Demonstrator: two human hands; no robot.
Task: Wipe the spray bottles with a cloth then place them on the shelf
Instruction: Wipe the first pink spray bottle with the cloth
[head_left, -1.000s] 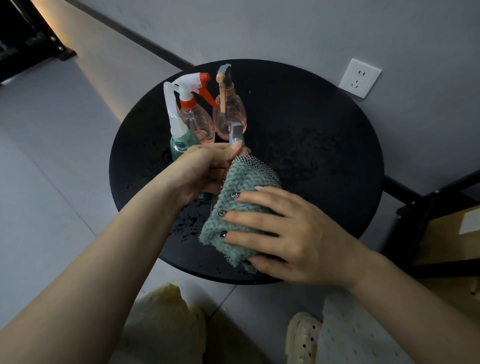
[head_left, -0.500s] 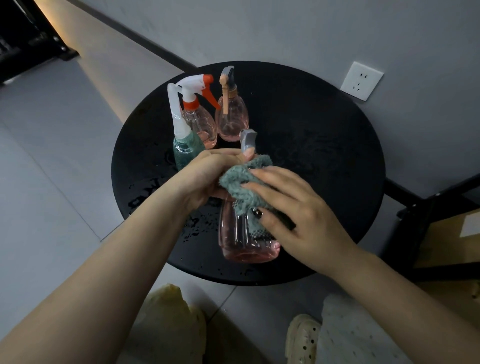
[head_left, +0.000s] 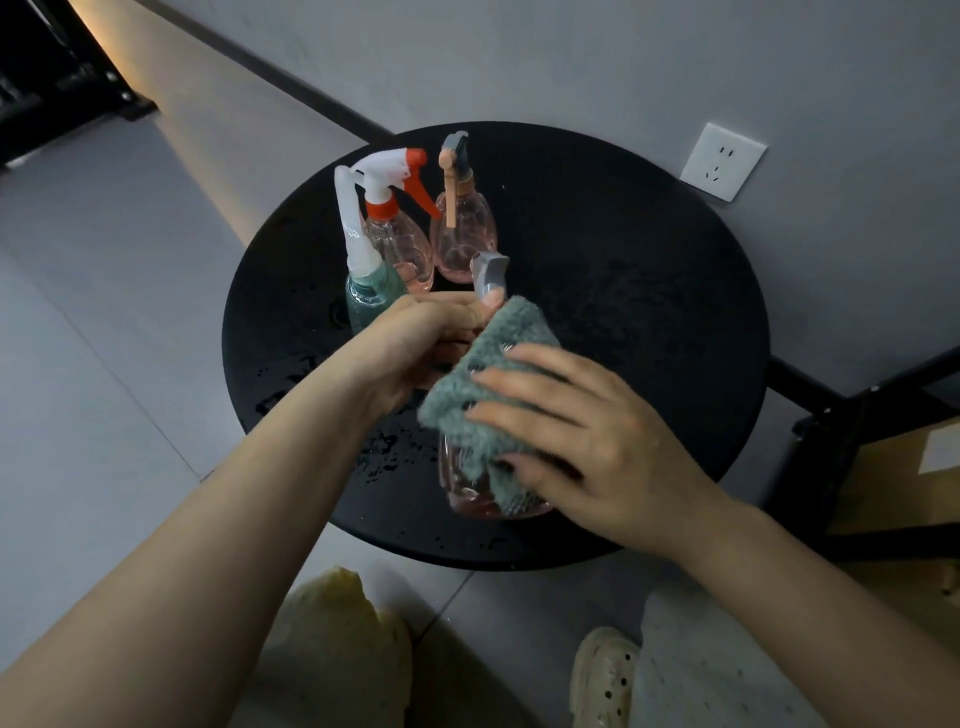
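Observation:
My left hand (head_left: 415, 343) grips the neck of a pink spray bottle (head_left: 467, 493) with a grey nozzle, held above the round black table (head_left: 649, 291). My right hand (head_left: 576, 436) presses a grey-green cloth (head_left: 488, 364) against the bottle's body and covers most of it. Three more spray bottles stand at the table's back left: a green one with a white trigger (head_left: 363, 291), a pink one with a white and orange trigger (head_left: 395, 228), and a pink one with a tan and dark trigger (head_left: 462, 228).
Water drops lie on the table's left and front parts. A dark shelf frame (head_left: 852, 441) with a cardboard box stands at the right. A wall socket (head_left: 722, 161) is behind the table. My feet in pale shoes show below.
The cloth was wiped up the bottle to its neck, baring the pink body, and has now slid back down over the body with my right hand.

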